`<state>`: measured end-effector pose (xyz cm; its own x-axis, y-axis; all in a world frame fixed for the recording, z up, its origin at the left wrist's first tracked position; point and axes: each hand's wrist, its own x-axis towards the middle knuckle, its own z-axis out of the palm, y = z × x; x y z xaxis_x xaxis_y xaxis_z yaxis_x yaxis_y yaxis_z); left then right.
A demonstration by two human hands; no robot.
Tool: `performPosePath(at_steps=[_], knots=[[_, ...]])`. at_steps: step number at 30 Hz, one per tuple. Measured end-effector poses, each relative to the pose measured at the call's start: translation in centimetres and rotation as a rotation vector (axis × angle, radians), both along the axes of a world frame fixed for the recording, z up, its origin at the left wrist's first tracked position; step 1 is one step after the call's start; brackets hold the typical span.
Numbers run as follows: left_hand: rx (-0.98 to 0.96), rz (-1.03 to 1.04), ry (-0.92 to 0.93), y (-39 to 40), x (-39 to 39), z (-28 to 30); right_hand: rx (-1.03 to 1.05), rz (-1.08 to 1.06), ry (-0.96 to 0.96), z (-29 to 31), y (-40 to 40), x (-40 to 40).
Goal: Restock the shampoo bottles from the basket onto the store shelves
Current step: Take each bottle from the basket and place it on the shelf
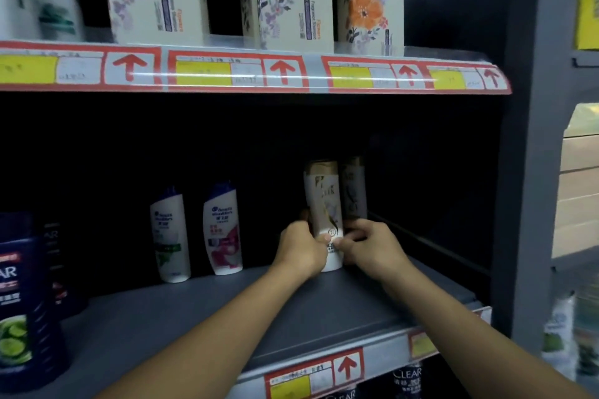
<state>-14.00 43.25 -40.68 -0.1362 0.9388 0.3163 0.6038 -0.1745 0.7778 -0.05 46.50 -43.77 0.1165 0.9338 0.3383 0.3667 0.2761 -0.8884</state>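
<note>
Fingers of both hands are clasping the bottle's lower body; rigid, light, probably slick plastic, best gripped at mid-body.

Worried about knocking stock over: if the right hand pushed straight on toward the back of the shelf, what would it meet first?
Probably the darker bottle standing just behind the white bottle that the right hand grips; depth is unclear.

Gold-capped shampoo bottle on the shelf

The tall white plastic shampoo bottle stood upright, base on the grey metal shelf, just before a similar darker bottle.
</note>
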Motion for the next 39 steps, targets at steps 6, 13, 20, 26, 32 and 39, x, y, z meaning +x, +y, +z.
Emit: performPosePath(at_steps=[6, 13, 20, 26, 32, 39], knots=[[0.04, -0.061, -0.127, -3.1, -1.2, 2.2, -0.024, 0.019, 0.089, 2.3, -5.2, 0.7], [0.103, -0.198, -0.24, -12.2, -4.5, 3.1, -0.011, 0.115, 0.219, 4.0, -17.2, -2.9], [0.123, -0.356, -0.392, -24.4, -10.6, -2.8, -0.083, 0.391, 0.224, -0.9, -28.8, -9.6], [0.008, -0.335, -0.383, -33.7, -18.5, -13.7, -0.245, 0.509, 0.162, -10.8, -35.5, -14.5], [-0.461, -0.208, -0.215, -40.5, -26.0, -29.3, -0.514, 0.712, -0.529, -26.4, -38.7, -18.7], [-0.757, -0.131, -0.051, -41.9, -30.6, -37.9, -0.781, 1.04, -1.286, -42.7, -39.1, -19.7]])
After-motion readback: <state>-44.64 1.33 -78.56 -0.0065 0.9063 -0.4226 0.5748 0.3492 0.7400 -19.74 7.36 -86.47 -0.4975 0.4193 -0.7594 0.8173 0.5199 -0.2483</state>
